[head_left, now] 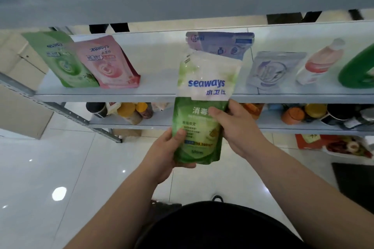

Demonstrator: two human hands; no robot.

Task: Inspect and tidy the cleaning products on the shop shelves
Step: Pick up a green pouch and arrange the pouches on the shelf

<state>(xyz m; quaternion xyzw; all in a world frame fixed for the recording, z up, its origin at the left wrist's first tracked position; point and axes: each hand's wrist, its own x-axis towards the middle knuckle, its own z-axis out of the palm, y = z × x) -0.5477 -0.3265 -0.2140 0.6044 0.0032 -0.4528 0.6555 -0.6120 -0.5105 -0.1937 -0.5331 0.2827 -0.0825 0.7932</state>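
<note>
**A:** Where do we have the Seaways disinfectant pouch point(199, 119) now?

**B:** Off the shelf, held in front of the middle shelf point(157, 87) with both hands. Our left hand point(164, 151) grips its lower left edge, thumb on the front. Our right hand point(240, 127) grips the right side higher up, fingers point(232, 108) wrapped behind and thumb on the label.

**A:** How does it lie?

**B:** Long axis upright, label facing us. Its white top covers part of a purple pouch point(222, 43) standing on the shelf behind.

**A:** Where would we put it?

**B:** We judge the bare stretch between the pink Seaways pouch point(109, 62) and the purple one. It lies ahead of us, just left of the pouch's top. Our right hand is higher and nearer the shelf edge, so it would likely lead while the left steadies the base
</note>
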